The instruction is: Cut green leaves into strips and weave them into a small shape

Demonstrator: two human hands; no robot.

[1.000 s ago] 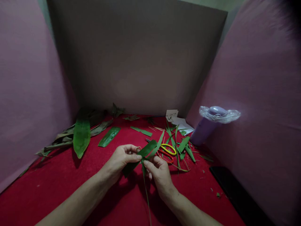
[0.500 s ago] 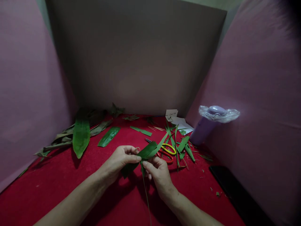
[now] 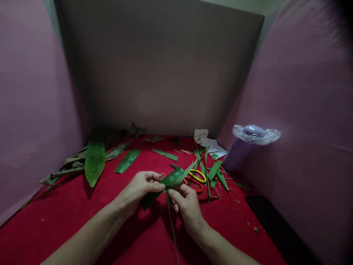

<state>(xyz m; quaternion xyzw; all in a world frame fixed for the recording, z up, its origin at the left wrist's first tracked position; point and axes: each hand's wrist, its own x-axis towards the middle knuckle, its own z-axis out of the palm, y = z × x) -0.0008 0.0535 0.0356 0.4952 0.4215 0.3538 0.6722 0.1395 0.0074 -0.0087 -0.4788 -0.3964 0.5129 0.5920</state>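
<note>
My left hand (image 3: 140, 191) is closed, thumb against fingers, on a broad green leaf strip (image 3: 173, 176) that sticks out on both sides of the pinch. Close beside it my right hand (image 3: 187, 206) pinches a narrow green strip (image 3: 167, 198) where it meets the broad leaf. From that spot a long thin strand (image 3: 173, 232) hangs down toward the bottom edge. Just behind the hands lie scissors (image 3: 199, 176) with one yellow and one red handle loop, partly covered by the leaf. The fingers hide how the strips are joined.
Cut leaf scraps (image 3: 215, 171) lie right of the scissors. A purple container (image 3: 238, 152) with plastic wrap on top stands farther right, near a black flat object (image 3: 273, 217). Large leaves (image 3: 95, 162) are piled left. White papers (image 3: 212, 145) lie at the back of the red cloth (image 3: 68, 221).
Almost everything is as before. The broad leaf has tilted slightly in my fingers, showing more of its shiny face. Both hands keep their pinch.
</note>
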